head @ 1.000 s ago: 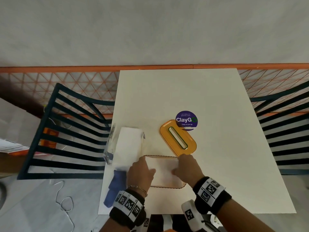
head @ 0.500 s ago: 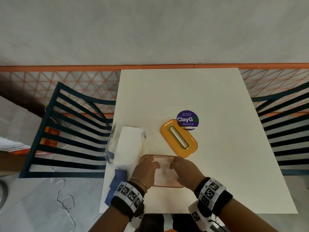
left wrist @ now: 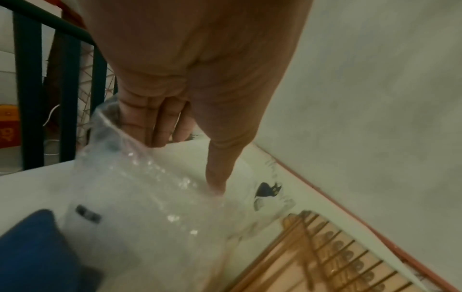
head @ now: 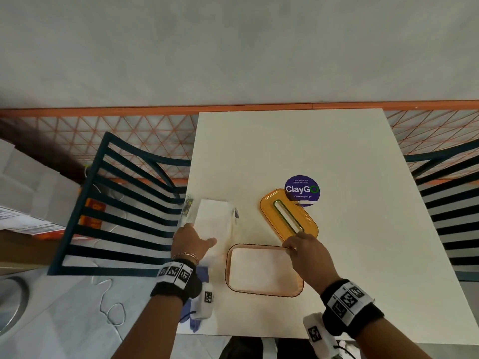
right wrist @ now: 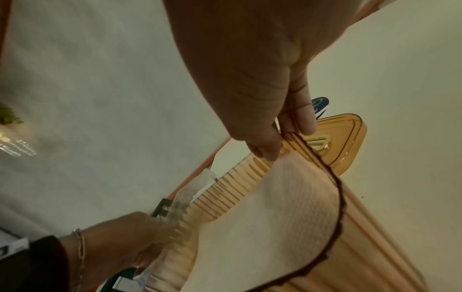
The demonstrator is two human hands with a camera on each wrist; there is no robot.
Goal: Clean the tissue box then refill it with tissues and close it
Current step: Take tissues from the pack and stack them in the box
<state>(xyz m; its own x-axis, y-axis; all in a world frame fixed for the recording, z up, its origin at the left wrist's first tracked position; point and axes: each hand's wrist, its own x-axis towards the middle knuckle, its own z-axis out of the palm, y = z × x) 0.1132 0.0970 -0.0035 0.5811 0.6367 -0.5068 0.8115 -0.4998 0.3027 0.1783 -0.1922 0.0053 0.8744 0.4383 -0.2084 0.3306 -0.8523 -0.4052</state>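
Observation:
The ribbed orange tissue box (head: 227, 270) stands lidless near the table's front edge, filled with white tissues (head: 259, 268). My right hand (head: 298, 248) pinches its far right rim between thumb and forefinger, as the right wrist view shows (right wrist: 285, 140) on the box (right wrist: 375, 247). The orange slotted lid (head: 268, 209) lies flat just beyond the box. My left hand (head: 191, 242) grips the near end of the clear-wrapped tissue pack (head: 215, 221), left of the box. In the left wrist view the thumb (left wrist: 217, 177) presses on the pack (left wrist: 150, 207) with the fingers at its far edge. A blue cloth (head: 202, 275) lies under my left wrist.
A purple ClayGo sticker (head: 302, 190) sits on the cream table (head: 350, 255) behind the lid. Dark slatted chairs stand at the left (head: 116, 216) and right (head: 453, 216). An orange mesh railing (head: 129, 130) runs along the table's far edge.
Both hands have left the tissues inside the box. The left hand moved left onto the tissue pack. The right hand moved to the box's far right rim and pinched it.

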